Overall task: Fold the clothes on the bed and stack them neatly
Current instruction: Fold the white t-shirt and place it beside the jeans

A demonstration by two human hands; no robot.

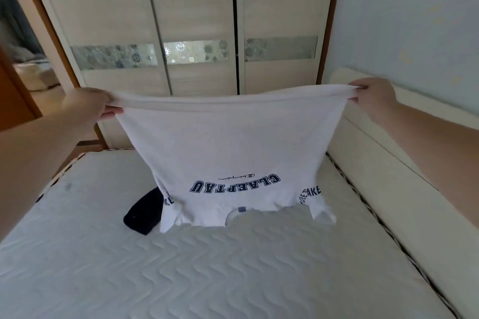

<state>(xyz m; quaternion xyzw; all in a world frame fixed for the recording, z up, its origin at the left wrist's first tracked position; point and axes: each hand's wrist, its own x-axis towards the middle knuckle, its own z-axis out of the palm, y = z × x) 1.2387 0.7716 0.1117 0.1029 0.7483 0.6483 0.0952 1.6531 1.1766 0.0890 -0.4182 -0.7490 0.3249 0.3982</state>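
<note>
From the head view, a white T-shirt (233, 153) of soft knit cloth hangs upside down in the air above the bed (233, 267). Its hem is stretched into a rolled band at the top. Navy block lettering reads inverted across the chest and on both sleeves. The collar and sleeves just reach the mattress.

The left hand (89, 106) pinches the hem's left corner, its grip closed on the cloth with fingers curled under. The right hand (373, 96) pinches the right corner the same way. Both forearms reach forward and spread wide, at about the same height.

A dark navy garment (143, 212) lies on the mattress, partly behind the shirt's left sleeve. The mattress cover is white, quilted in wavy lines. A cream padded bed frame (375, 163) runs along the right, beside a pale wall (414, 21). Behind stands a light wood-grain wardrobe (181, 21) with sliding doors and a floral glass strip.
</note>
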